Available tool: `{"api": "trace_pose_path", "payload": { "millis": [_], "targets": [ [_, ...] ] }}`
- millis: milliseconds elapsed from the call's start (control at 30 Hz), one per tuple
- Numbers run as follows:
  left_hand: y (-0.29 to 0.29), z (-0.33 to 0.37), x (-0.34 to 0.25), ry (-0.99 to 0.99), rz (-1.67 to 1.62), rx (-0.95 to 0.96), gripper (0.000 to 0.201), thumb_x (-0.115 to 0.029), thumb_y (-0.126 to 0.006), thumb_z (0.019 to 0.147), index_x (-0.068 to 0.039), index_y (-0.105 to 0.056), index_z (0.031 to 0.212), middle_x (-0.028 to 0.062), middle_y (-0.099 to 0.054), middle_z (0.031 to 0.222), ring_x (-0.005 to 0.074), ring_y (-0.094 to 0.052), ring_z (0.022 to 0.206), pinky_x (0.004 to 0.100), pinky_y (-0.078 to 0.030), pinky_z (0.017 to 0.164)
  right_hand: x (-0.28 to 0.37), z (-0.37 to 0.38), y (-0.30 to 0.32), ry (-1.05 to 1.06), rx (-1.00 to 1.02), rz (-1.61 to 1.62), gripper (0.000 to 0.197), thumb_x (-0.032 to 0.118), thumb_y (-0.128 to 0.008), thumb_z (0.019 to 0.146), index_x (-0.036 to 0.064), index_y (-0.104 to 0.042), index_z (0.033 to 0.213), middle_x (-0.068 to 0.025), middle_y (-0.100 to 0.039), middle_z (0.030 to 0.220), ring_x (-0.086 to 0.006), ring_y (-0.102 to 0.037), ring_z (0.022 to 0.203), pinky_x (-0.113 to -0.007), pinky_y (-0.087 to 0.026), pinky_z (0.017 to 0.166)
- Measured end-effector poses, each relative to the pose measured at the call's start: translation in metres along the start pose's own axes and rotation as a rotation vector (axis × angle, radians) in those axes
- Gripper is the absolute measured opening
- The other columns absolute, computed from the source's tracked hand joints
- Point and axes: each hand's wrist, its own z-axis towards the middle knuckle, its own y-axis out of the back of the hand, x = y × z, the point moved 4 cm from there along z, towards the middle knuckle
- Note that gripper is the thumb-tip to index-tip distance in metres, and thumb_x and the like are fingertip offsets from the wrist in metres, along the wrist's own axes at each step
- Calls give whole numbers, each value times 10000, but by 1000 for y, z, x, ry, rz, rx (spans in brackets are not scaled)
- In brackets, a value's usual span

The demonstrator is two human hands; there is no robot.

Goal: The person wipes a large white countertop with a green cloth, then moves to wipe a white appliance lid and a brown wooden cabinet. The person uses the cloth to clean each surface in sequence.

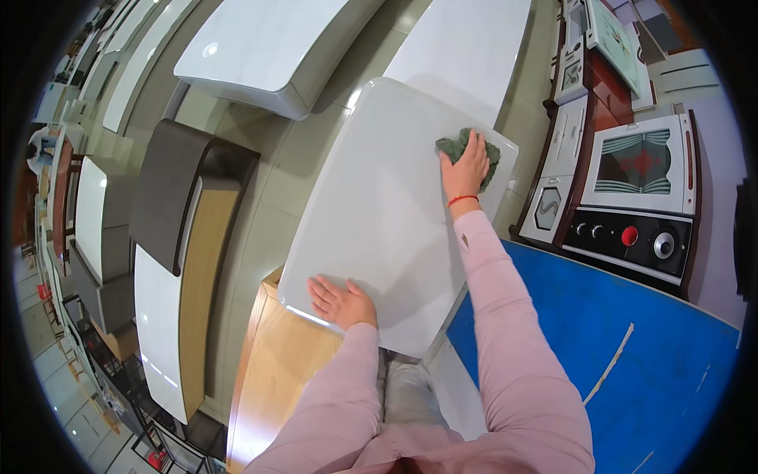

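In front of me stretches a glossy white tabletop (379, 205) with rounded corners. Near its far right corner, my right hand (466, 174) presses down on a crumpled dark green cloth (454, 146), which bunches out on both sides of the fingers. A red string circles that wrist. My left hand (343, 302) lies flat at the tabletop's near left edge, fingers spread and holding nothing. Both arms wear pink sleeves.
A light wood cabinet (276, 371) stands at lower left and a blue board (616, 347) at lower right. Beyond are another white table (268, 47), a grey-and-white table (181, 189) and, at right, a cabinet with a black knob panel (632, 237). Tiled floor (276, 182) runs between.
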Motion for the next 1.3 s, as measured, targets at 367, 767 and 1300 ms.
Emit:
{"api": "trace_pose_path", "payload": {
  "millis": [367, 767, 1300],
  "targets": [
    [-3, -1, -1, 4, 3, -4, 726, -370, -480, 1006, 0, -228, 1577, 167, -166, 1677, 321, -153, 1549, 523, -117, 1238, 57, -365, 117, 86, 767, 35, 665, 170, -739, 739, 156, -578, 1384, -129, -394, 1570, -375, -330, 1457, -605, -220, 1192],
    [0, -3, -2, 17, 5, 42, 709, -350, -464, 1016, 4, -216, 1578, 165, -161, 1674, 309, -116, 1556, 491, -88, 1251, -17, 59, -14, 21, -82, -114, 441, 158, -632, 835, 46, -582, 1258, -161, -573, 1357, -344, -438, 1363, -528, -294, 1146],
    [3, -2, 1, 9, -23, 1, 722, -319, -504, 994, 14, -224, 1570, 182, -177, 1666, 333, -140, 1549, 519, -105, 1240, 34, -263, 75, 204, 667, 0, 667, 34, -699, 728, 114, -547, 1372, -93, -486, 1487, -335, -359, 1441, -596, -197, 1201]
  ]
}}
